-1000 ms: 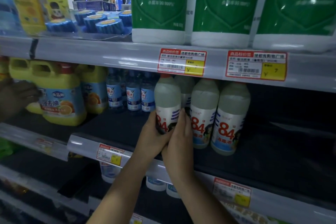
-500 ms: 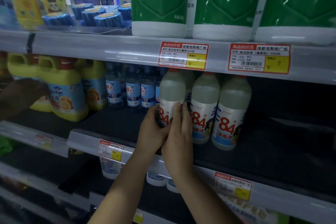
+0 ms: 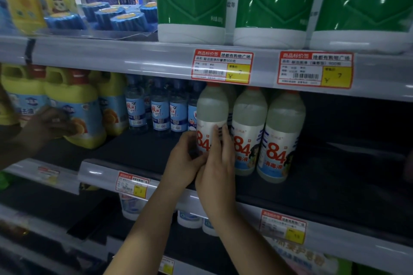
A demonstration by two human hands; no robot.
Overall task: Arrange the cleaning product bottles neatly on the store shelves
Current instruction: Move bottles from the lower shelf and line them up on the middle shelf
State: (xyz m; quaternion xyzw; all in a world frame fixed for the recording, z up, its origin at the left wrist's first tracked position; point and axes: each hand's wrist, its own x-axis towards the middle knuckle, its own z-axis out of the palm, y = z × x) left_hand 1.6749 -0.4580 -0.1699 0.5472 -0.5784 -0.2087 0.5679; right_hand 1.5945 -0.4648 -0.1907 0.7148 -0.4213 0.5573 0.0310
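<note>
Three white "84" disinfectant bottles stand in a row on the dark middle shelf (image 3: 335, 185). Both my hands hold the leftmost bottle (image 3: 211, 111) low on its label. My left hand (image 3: 183, 163) wraps its left side with curled fingers. My right hand (image 3: 218, 172) lies against its front and right side, fingers pointing up along the label. The middle bottle (image 3: 248, 131) and the right bottle (image 3: 281, 138) stand upright and close together, right of the held one. The held bottle's base is hidden behind my hands.
Small blue-labelled bottles (image 3: 159, 109) stand left of the "84" row, then yellow jugs (image 3: 76, 107) where another person's hand (image 3: 51, 123) reaches in. Large green disinfectant jugs (image 3: 192, 0) fill the shelf above. The shelf right of the row is dark and bare.
The view has shifted slightly down and left. My hands stay on the leftmost bottle, which has moved a little deeper and sits closer to its neighbour. The other person's hand reached further right.
</note>
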